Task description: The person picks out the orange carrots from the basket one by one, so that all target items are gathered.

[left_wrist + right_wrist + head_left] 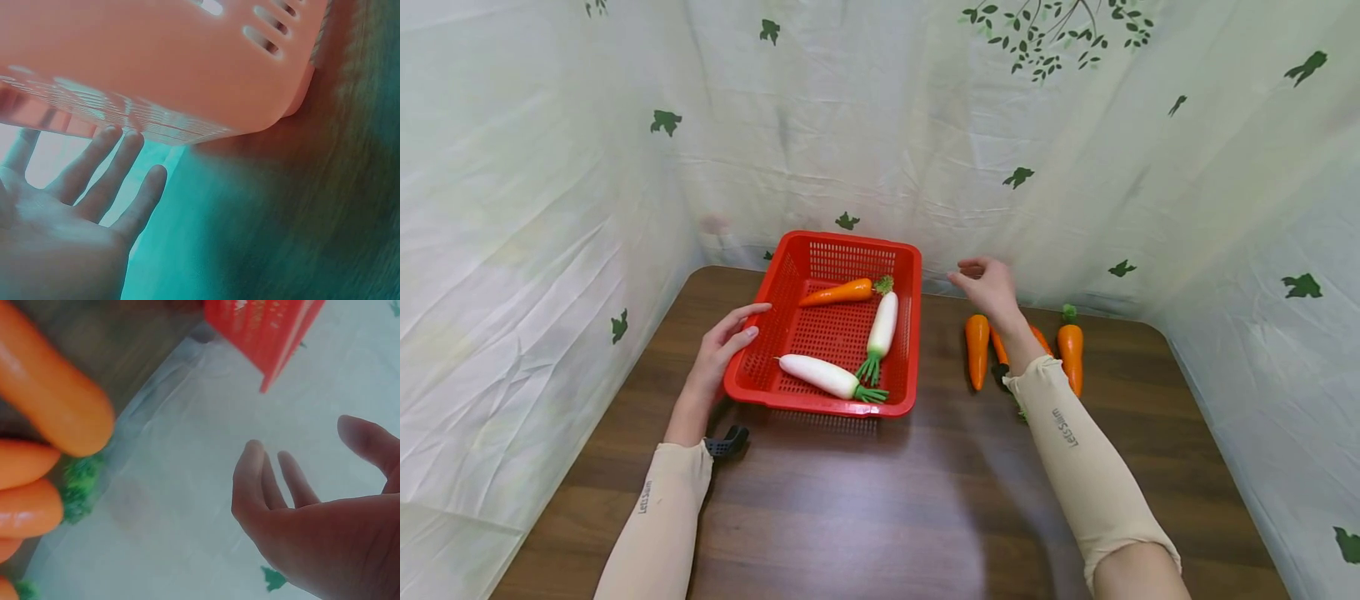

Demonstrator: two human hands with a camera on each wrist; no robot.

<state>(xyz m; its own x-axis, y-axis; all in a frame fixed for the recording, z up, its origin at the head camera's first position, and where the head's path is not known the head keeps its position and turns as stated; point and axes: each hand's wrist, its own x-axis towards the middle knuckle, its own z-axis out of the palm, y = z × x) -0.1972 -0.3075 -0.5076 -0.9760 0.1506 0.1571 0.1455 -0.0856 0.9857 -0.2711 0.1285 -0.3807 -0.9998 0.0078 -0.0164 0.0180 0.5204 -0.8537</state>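
Note:
A red plastic basket [917,333] holds one carrot [842,292] and two white radishes with green tops, one radish [883,325] along the right side and another radish [823,375] along the front. My left hand [718,346] is at the basket's left rim; in the left wrist view its straight fingers [140,203] reach up to the outer wall. My right hand [992,292] is raised to the right of the basket, fingers loosely bent and thumb apart, holding nothing. Close by it lies a carrot [977,350], and my forearm partly hides others.
Several carrots lie on the right of the brown wooden table [865,517], among them a carrot [1071,354] with a green top at the far right. A pale cloth [850,125] with leaf prints hangs behind the table and at both sides.

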